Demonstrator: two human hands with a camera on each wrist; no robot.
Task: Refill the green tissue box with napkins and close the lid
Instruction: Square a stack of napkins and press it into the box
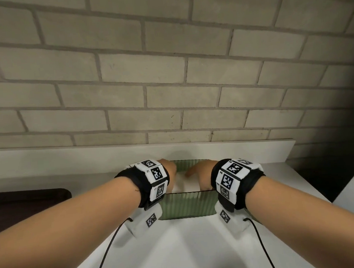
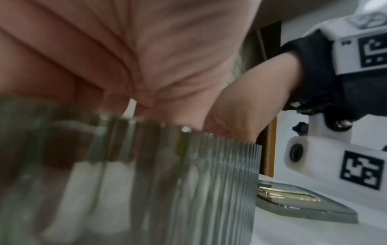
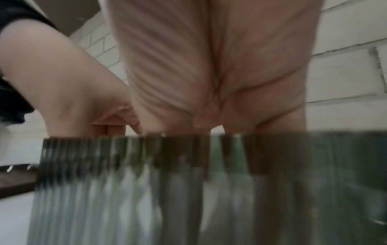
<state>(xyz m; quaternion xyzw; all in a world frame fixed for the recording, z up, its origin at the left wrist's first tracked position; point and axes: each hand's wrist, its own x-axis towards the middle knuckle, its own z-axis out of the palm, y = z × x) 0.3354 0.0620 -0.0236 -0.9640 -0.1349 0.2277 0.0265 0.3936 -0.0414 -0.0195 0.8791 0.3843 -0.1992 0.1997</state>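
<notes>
Both hands, left hand (image 1: 170, 172) and right hand (image 1: 202, 174), reach into the green tissue box (image 1: 187, 205), fingers hidden, grip unclear; soft napkins (image 1: 185, 184) likely compress, best pressed flat at edges.

no readable text anywhere — the wristbands (image 1: 157, 176) carry only black-and-white square markers.
</notes>
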